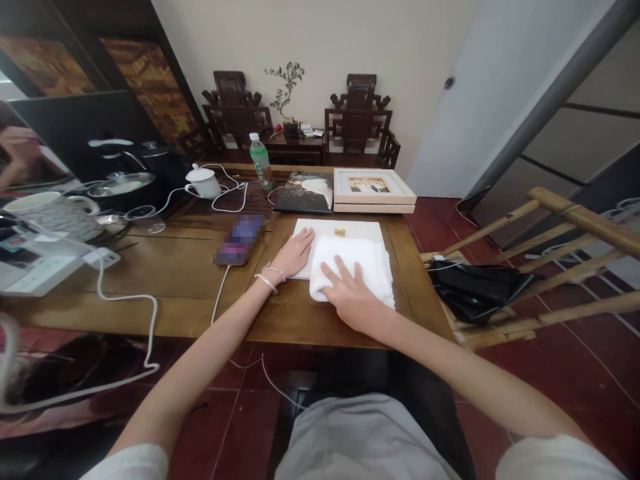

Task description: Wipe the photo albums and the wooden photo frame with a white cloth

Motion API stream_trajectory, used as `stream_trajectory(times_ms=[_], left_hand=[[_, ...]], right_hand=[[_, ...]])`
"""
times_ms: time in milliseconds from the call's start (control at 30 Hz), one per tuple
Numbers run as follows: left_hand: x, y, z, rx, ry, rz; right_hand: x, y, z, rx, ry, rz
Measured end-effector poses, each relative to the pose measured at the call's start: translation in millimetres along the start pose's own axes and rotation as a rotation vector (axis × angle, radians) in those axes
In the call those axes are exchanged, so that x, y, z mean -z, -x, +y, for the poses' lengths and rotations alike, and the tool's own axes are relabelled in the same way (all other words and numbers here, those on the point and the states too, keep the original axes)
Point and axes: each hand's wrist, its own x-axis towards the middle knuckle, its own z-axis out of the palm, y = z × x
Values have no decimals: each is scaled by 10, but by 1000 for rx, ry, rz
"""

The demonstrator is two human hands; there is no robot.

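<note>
A white flat panel (pixel 305 228) lies on the wooden table, with a small brown bow-shaped piece (pixel 340 233) near its far edge. A folded white towel (pixel 370 257) covers much of the panel's near right part and hangs past its near edge. My right hand (pixel 350 293) lies on the towel, fingers spread and pressed flat. My left hand (pixel 294 253) rests on the panel's left edge with its fingers stretched out, holding nothing. Bracelets circle my left wrist. What is under the towel is hidden.
Behind the panel lie a dark picture (pixel 305 191) and a light-framed picture (pixel 375 200). A phone (pixel 240 240) with a cable, a green-labelled bottle (pixel 261 162), a lidded cup (pixel 203 181), a mug (pixel 53 217) and a power strip (pixel 45 267) stand leftward. A bamboo chair (pixel 575 220) is at right.
</note>
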Motion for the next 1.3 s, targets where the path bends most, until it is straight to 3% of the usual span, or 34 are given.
stream_trajectory(times_ms=[267, 367, 667, 800, 967, 1133, 1300], left_hand=[[-14, -49, 0, 3, 29, 22], [-27, -76, -7, 4, 43, 38], [-16, -62, 32, 13, 22, 51], [-20, -39, 15, 6, 17, 25], [-39, -41, -33, -17, 11, 15], [-61, -46, -68, -24, 35, 32], [-63, -44, -65, -23, 31, 33]], right_hand=[[33, -518, 522, -106, -62, -2], [34, -595, 591, -118, -55, -6], [-51, 60, -34, -23, -10, 59], [-26, 123, -85, -5, -19, 47], [63, -241, 228, -74, -68, -49], [67, -718, 634, -118, -35, -20], [2, -766, 636, -144, 1, 8]])
